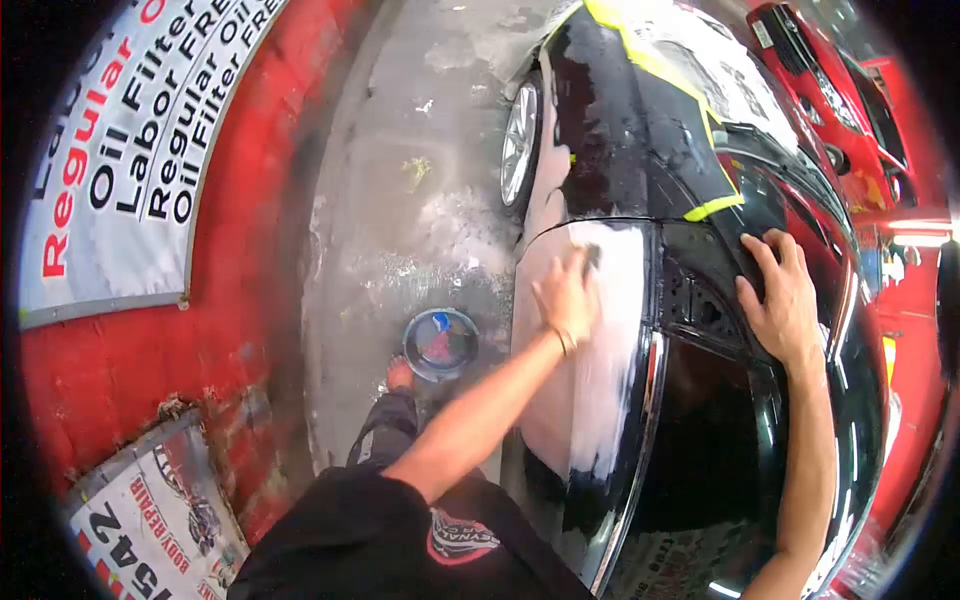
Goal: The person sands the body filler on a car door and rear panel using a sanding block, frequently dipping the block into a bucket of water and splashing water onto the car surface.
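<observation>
My left hand (568, 298), a little smeared by motion, presses a small dark block (593, 257) against the front end of a car door (607, 350). Pale filler or primer coats the upper part of this door, with streaky edges over the black paint. The block shows at my fingertips, and part of it is hidden under them. My right hand (783, 295) rests on the black car (700, 420) by the windshield pillar, fingers spread and holding nothing.
A basin (408, 345) of water with blue and pink items stands on the wet floor beside my foot (400, 373). Yellow tape (650, 58) edges white covering (690, 45) over the hood. A red car (800, 60) is beyond. A red wall (235, 200) with banners runs along the left.
</observation>
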Tool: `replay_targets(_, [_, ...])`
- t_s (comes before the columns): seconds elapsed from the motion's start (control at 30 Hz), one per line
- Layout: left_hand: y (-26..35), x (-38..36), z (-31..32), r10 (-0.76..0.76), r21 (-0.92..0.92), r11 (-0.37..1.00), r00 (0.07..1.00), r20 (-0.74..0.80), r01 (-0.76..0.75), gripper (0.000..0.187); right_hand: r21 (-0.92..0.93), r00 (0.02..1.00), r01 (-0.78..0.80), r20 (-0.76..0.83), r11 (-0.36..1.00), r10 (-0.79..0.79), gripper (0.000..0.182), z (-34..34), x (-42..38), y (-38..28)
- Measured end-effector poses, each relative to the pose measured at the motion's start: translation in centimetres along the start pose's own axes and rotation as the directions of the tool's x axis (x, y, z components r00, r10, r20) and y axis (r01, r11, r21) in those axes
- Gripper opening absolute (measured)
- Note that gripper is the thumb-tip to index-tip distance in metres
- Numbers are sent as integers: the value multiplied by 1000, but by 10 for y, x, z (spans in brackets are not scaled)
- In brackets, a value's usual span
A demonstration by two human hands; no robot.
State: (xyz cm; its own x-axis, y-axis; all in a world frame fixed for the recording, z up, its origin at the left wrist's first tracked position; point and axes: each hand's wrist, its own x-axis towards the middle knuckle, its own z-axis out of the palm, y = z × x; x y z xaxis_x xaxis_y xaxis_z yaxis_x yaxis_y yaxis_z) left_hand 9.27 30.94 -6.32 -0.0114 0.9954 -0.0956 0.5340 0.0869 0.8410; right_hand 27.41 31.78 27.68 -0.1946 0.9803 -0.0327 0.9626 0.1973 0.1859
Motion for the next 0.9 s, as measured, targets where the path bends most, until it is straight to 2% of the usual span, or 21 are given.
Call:
replay_targets(0.03, [19,-36,-22,32,29,999,999,18,-32,57,-15,1000,-1,11,1000,1,56,-1,1,-5])
replay_targets(0.1, [36,-84,-59,114,-188,978,986,120,-90,57,-21,999,-29,40,999,30,56,-3,4,-12])
replay_targets(0.2, [30,-56,-52,59,-127,991,994,93,-47,55,-27,998,-42,53,999,43,55,-2,5,-13])
replay_targets(0.27, [11,3,-27,-94,-49,994,995,36,96,52,-66,996,-51,66,997,56,55,-1,4,-16])
replay_targets(0.33, [-9,54,-33,-201,-64,974,956,211,219,51,-80,997,-36,62,996,41,54,-2,6,-17])
replay_targets(0.4, [-34,77,-47,-232,-96,962,952,199,255,49,-96,998,-18,65,995,25,54,-1,6,-16])
replay_targets(0.47, [-75,81,-100,-233,-98,961,950,208,257,47,-162,995,-25,87,986,40,54,0,5,-21])
replay_targets(0.5, [-105,81,-131,-205,-114,966,957,206,231,47,-269,996,-43,62,962,62,55,15,-1,-24])
replay_targets(0.53, [-158,80,-147,-134,-108,982,978,160,152,51,-375,997,-60,28,925,76,57,36,-4,-25])
replay_targets(0.57, [-215,70,-168,-135,-56,989,988,71,139,55,-475,996,-80,-11,876,85,58,42,-4,-27])
replay_targets(0.6, [-277,57,-209,-139,-201,965,979,152,168,60,-509,999,3,34,861,16,65,36,-9,-69])
replay_targets(0.63, [-340,28,-245,-222,-119,965,968,118,236,59,-464,994,8,102,886,44,72,31,-17,-126])
replay_targets(0.67, [-401,-1,-283,-303,-42,951,949,84,307,59,-441,978,41,202,897,54,79,48,-33,-155])
replay_targets(0.7, [-422,-46,-344,-421,229,888,905,55,399,61,-353,969,59,246,934,32,83,80,-66,-172])
replay_targets(0.73, [-468,-96,-399,-429,303,870,899,82,388,65,-262,957,69,289,963,10,87,111,-97,-190])
replay_targets(0.77, [-470,-144,-455,-617,460,720,783,82,520,68,-173,942,84,334,981,-22,90,129,-124,-211])
replay_targets(0.8, [-446,-192,-502,-721,620,538,693,-12,571,60,-229,927,106,375,968,-13,92,140,-147,-224])
replay_targets(0.83, [-460,-245,-540,-787,695,444,617,1,566,62,-281,909,129,417,951,0,94,148,-162,-233])
replay_targets(0.87, [-474,-304,-565,-813,722,350,577,-82,597,60,-356,894,171,447,919,7,95,149,-168,-237])
replay_targets(0.9, [-467,-357,-593,-868,701,328,495,-40,633,58,-362,895,188,446,913,-7,95,154,-169,-235])
